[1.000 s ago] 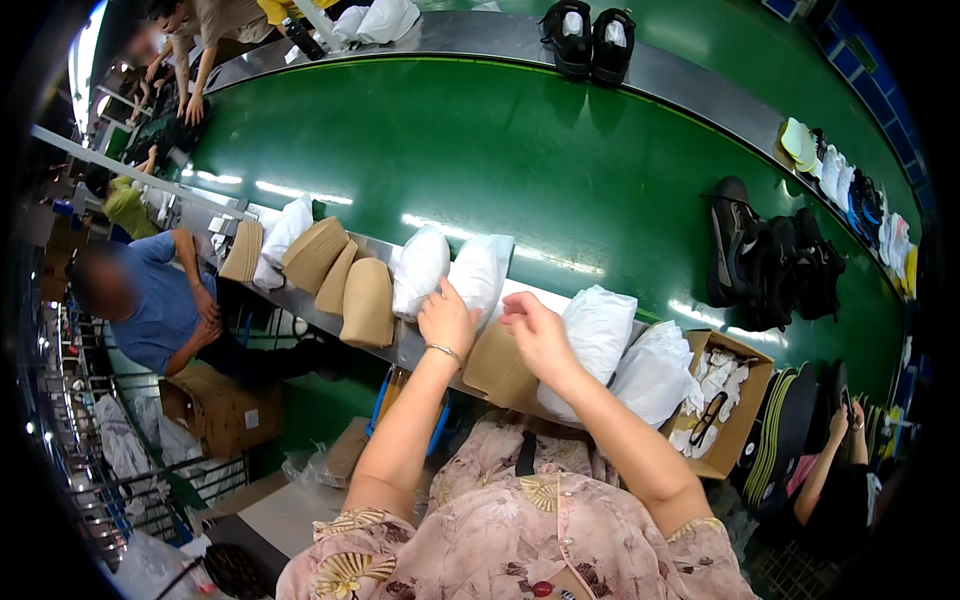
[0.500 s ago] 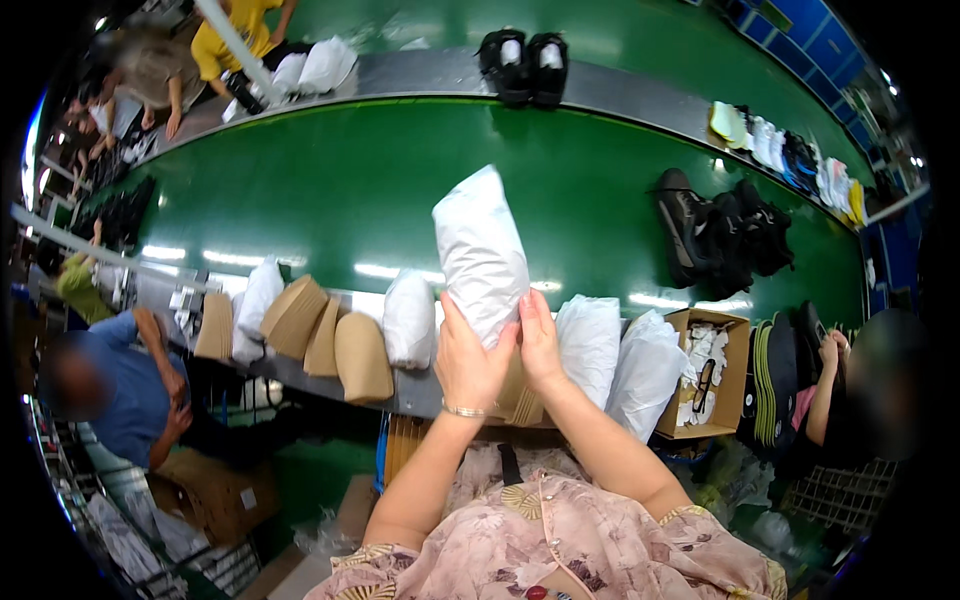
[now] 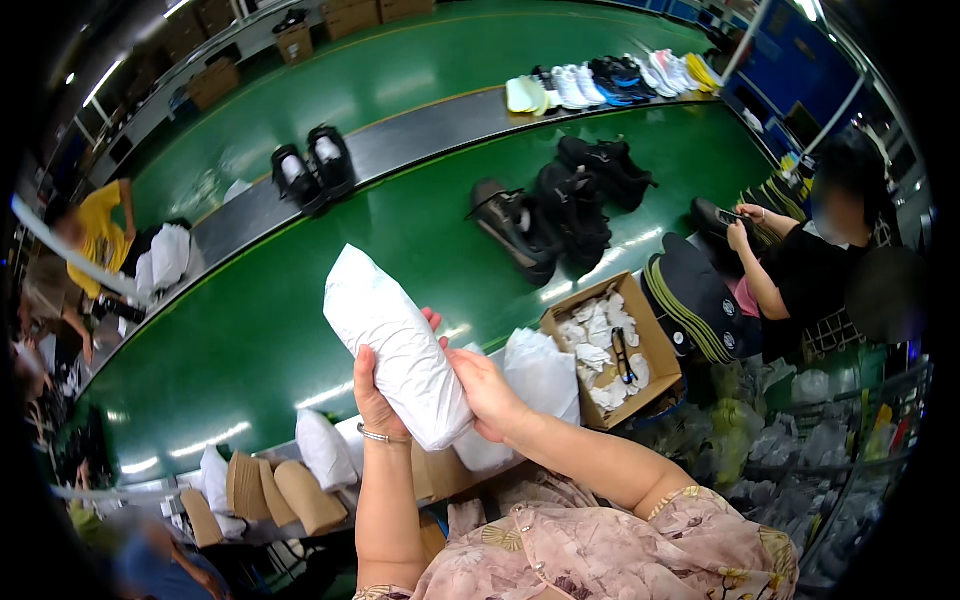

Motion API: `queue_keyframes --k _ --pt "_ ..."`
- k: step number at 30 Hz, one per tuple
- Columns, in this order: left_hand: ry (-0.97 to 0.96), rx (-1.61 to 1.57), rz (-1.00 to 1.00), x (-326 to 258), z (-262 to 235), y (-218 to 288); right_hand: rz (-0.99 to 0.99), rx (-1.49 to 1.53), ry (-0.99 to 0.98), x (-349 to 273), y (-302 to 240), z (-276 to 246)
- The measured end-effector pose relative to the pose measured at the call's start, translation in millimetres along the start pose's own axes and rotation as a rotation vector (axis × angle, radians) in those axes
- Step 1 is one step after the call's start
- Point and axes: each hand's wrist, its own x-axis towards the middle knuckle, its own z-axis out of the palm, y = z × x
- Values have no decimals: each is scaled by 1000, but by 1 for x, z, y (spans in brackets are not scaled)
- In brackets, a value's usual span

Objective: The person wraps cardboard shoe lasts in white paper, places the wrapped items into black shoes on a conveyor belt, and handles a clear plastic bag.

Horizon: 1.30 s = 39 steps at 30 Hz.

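Occlusions around the white package [image 3: 385,345]

Contents concealed by wrapping. Left hand [image 3: 376,400]: fingers mostly behind package; tips showing past its far side probably belong to this hand. Right hand [image 3: 487,392]: partly hidden beneath it. Brown stack [image 3: 440,474]: partly covered by package. Blue-shirted person [image 3: 170,578], lower left: blurred, cut off by rim. Small item [image 3: 733,216] with black-clad co-worker [image 3: 800,265]: too small to identify.
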Motion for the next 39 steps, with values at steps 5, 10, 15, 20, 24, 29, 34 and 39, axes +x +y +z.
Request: queue_keyframes --k 5,10,15,20,24,29,34,39 --pt "-206 39 -69 54 42 -38 216 173 -69 10 -60 -46" --pt "-75 138 -156 102 69 -87 118 114 48 28 -86 -117" --pt "229 380 62 147 95 -139 -411 -290 98 1 -153 -157" --pt "228 351 55 164 118 -179 -568 -479 330 -11 -163 -161" --pt "177 318 -27 177 132 -206 -640 -602 430 -15 -183 -182" --pt "21 587 -336 220 141 -255 -720 -871 612 -32 -263 -264" --pt "-379 1390 107 298 160 -323 -1006 -1222 912 -21 -360 -394" --pt "-503 1907 420 378 148 -417 -998 -1523 962 29 -380 -419"
